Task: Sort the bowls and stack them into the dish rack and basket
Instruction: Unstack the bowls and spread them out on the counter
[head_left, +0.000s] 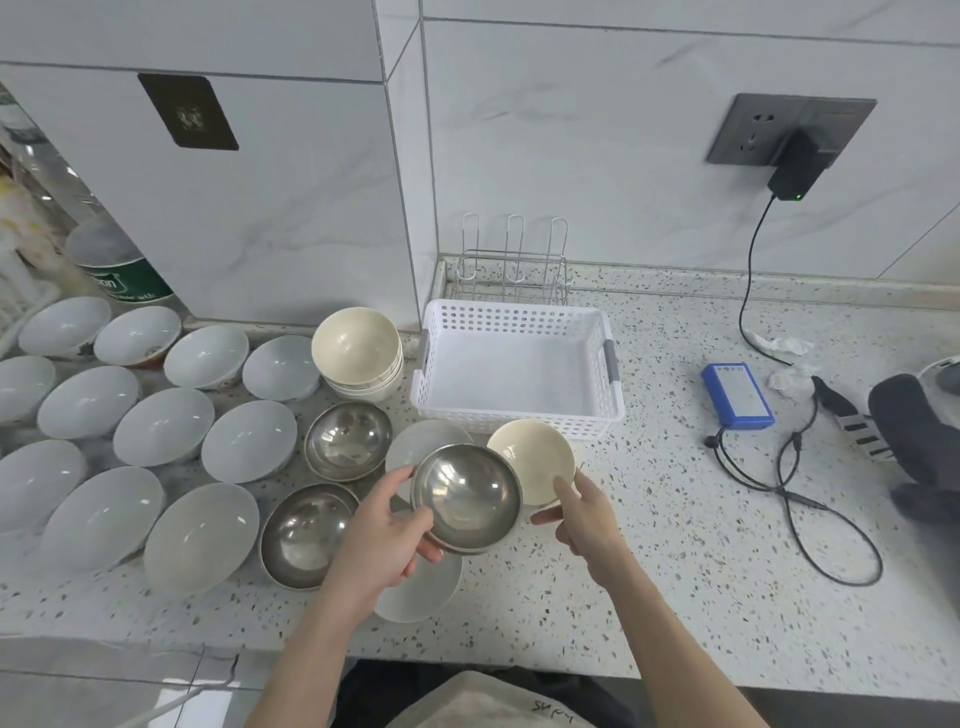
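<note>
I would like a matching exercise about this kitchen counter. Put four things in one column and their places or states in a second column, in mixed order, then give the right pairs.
Things:
1. steel bowl
2. white basket
3. blue box
4. dish rack

Places or states:
A. stands behind the basket, against the wall
B. lies on the counter to the right of the basket, with a cable attached
C. held by the left hand
D. has no bowls in it

Pairs: 1-C, 2-D, 3-B, 4-A
</note>
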